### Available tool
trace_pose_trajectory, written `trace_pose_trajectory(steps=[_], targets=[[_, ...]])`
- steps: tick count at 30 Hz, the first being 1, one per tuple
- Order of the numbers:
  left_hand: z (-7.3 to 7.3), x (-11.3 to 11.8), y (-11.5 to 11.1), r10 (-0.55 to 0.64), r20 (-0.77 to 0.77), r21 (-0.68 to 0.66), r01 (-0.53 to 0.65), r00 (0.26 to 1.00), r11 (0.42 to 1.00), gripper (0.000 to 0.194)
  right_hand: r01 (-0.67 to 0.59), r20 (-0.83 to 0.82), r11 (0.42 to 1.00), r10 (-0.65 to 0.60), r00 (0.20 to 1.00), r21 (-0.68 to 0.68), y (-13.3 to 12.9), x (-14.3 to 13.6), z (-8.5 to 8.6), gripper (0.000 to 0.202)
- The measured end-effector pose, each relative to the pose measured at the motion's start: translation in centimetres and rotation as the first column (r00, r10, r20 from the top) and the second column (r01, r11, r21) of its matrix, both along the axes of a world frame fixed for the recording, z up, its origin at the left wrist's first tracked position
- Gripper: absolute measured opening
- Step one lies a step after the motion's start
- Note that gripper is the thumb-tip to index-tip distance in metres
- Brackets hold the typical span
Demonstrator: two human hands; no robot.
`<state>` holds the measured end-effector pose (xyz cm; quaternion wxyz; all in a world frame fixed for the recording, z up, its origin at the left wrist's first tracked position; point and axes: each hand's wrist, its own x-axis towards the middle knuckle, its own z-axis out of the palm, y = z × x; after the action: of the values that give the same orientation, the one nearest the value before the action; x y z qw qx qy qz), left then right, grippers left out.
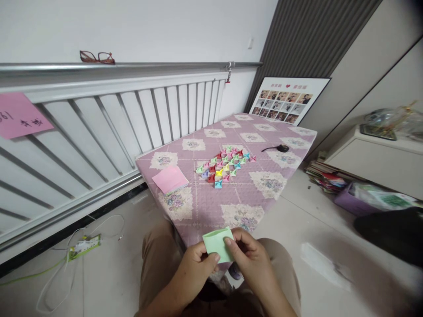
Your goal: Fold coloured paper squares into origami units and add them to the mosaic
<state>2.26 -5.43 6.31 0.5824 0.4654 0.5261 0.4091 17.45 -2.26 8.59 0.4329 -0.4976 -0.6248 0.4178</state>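
A light green sheet of paper (218,246), folded over, is held above my lap at the near end of the table. My left hand (198,266) pinches its lower left corner, thumb on the front face. On the right side, my right hand (247,251) grips the same paper with the thumb across its front and the fingers behind. The paper's upper edge gapes slightly between its layers. Farther off lie several small folded paper pieces (219,172) in many colours, set in slanting rows. To their left sits a stack of pink paper squares (170,179).
The table (205,207) wears a purple flowered cloth. A black object with a thin tail (282,148) lies toward its right edge. Behind stands a white radiator (132,119) with glasses (97,57) on the pipe above. A power strip (85,247) with cables is on the floor at left.
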Motion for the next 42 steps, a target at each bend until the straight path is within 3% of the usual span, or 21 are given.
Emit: trace_pose_trajectory(steps=[5,9,13,17,23,29,34,42], targets=[[0.1,0.0,0.0,-0.003,0.005,-0.002,0.003,1.0,1.0,0.018,0.06,-0.056,0.993,-0.066,0.996,-0.098,-0.3,-0.3,-1.1,0.033],[0.1,-0.1,0.2,0.001,-0.01,-0.018,-0.001,1.0,1.0,0.018,0.102,-0.2,0.981,-0.134,0.971,-0.163,-0.1,-0.8,-1.3,0.03],[0.5,-0.4,0.2,-0.015,-0.025,-0.017,0.015,1.0,1.0,0.019,-0.023,-0.335,0.952,-0.086,0.938,-0.306,0.2,-1.1,-0.9,0.056],[0.7,-0.7,0.1,-0.044,-0.067,0.023,0.046,0.997,0.999,0.018,-0.122,-0.331,0.904,-0.023,0.943,-0.409,0.1,-1.0,-0.8,0.038],[0.0,-1.2,0.5,0.024,-0.004,0.058,-0.024,1.0,0.998,0.022,-0.075,-0.25,0.928,-0.02,0.968,-0.366,-0.3,-1.2,-1.0,0.039],[0.0,-1.8,1.2,0.126,-0.102,0.125,-0.113,0.987,0.986,0.023,-0.07,-0.191,0.941,0.005,0.982,-0.33,-0.3,-1.6,-0.9,0.039],[-0.5,-1.9,1.3,0.148,-0.095,0.12,-0.137,0.984,0.983,0.027,-0.055,-0.175,0.945,-0.002,0.984,-0.322,-0.1,-1.7,-1.4,0.039],[-0.2,-2.3,1.3,0.222,-0.084,0.077,-0.216,0.971,0.973,0.029,-0.165,-0.255,0.902,0.064,0.965,-0.398,0.1,-1.9,-2.4,0.035]])
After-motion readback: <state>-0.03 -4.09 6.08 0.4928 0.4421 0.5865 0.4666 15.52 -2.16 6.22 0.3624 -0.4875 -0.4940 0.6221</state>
